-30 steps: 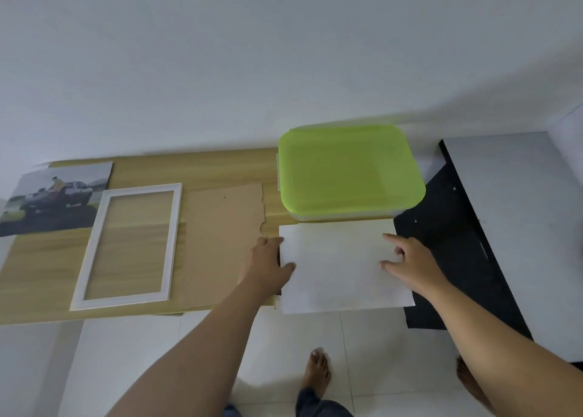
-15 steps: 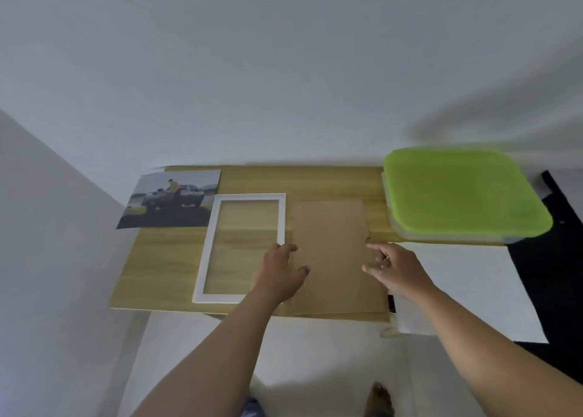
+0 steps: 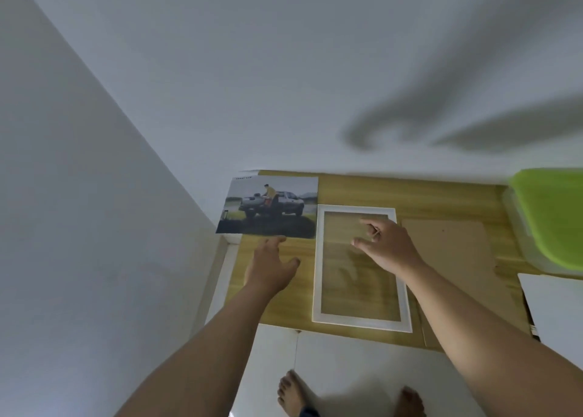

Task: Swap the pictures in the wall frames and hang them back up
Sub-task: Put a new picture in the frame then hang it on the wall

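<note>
A printed picture of a pickup truck (image 3: 271,207) lies at the far left corner of the wooden table (image 3: 410,196). Right of it lies an empty white frame (image 3: 318,271) with clear glazing. A brown backing board (image 3: 454,259) lies to the frame's right. A white sheet (image 3: 555,309) sits at the right edge, partly cut off. My left hand (image 3: 273,267) hovers just below the picture, fingers extended, its fingertip near the picture's bottom edge. My right hand (image 3: 383,244) hovers over the upper part of the frame with loosely spread fingers, holding nothing.
A clear box with a lime green lid (image 3: 555,218) stands at the table's right end. White walls meet in a corner close on the left. White floor tiles and my bare feet (image 3: 296,394) are below the table's front edge.
Both hands left the white sheet and swept left across the backing board. The left now reaches toward the picture, the right is over the frame. The view has turned left.
</note>
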